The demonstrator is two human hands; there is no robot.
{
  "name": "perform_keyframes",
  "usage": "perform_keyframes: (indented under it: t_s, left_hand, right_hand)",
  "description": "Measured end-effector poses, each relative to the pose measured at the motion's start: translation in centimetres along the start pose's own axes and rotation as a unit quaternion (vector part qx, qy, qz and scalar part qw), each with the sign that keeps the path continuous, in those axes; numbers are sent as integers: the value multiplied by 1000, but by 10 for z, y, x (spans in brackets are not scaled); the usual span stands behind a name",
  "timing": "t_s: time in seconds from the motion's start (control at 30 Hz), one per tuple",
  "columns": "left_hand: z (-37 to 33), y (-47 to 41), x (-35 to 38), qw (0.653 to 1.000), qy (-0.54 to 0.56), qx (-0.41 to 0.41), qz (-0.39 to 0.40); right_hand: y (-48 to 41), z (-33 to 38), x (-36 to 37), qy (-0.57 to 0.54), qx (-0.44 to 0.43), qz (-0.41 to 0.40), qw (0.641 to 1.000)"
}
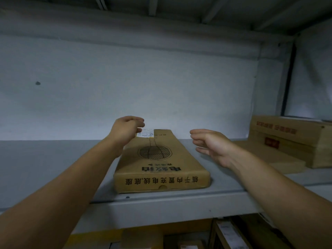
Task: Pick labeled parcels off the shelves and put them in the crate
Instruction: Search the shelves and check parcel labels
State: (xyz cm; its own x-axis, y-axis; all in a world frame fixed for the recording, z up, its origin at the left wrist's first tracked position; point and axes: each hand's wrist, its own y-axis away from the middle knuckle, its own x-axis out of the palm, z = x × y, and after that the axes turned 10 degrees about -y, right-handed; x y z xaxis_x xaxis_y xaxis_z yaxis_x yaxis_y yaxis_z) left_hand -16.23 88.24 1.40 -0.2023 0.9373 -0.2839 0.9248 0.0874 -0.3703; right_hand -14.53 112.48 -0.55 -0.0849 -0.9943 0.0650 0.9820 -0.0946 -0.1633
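A long flat parcel (161,162) at the middle of the frame is showing matt brown cardboard printed in dark ink, with a small white paper label (145,133) sitting at its far end. The shelf (45,159) under it is looking like smooth, painted grey metal with a dull sheen. At the right edge, stacked boxes (291,139) are showing matt tan cardboard with red print. The back wall (125,78) is appearing matt and pale.

Both hands (128,131) bare, forearms (75,178) bare, no sleeves in view
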Motion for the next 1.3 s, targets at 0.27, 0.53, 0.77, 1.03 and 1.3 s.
perform_keyframes:
  t_s: [0.27, 0.53, 0.77, 1.03, 1.3]
  left_hand:
    - [-58, 39, 51, 987, -13, 81, 137]
    - [-81, 61, 144, 982, 0, 60, 178]
    - [-86, 70, 233, 977, -101, 20, 187]
    - [-83, 68, 285, 942, -291, -37, 163]
    - [-78, 66, 301, 941, -287, -85, 155]
  right_hand:
    - [21, 27, -43, 12, -47, -12, 999]
    - [23, 44, -139, 186, -120, -46, 974]
    - [14, 33, -219, 287, -121, -30, 950]
    - [-3, 20, -259, 365, -57, 62, 927]
    - [-10, 13, -267, 299, -13, 92, 950]
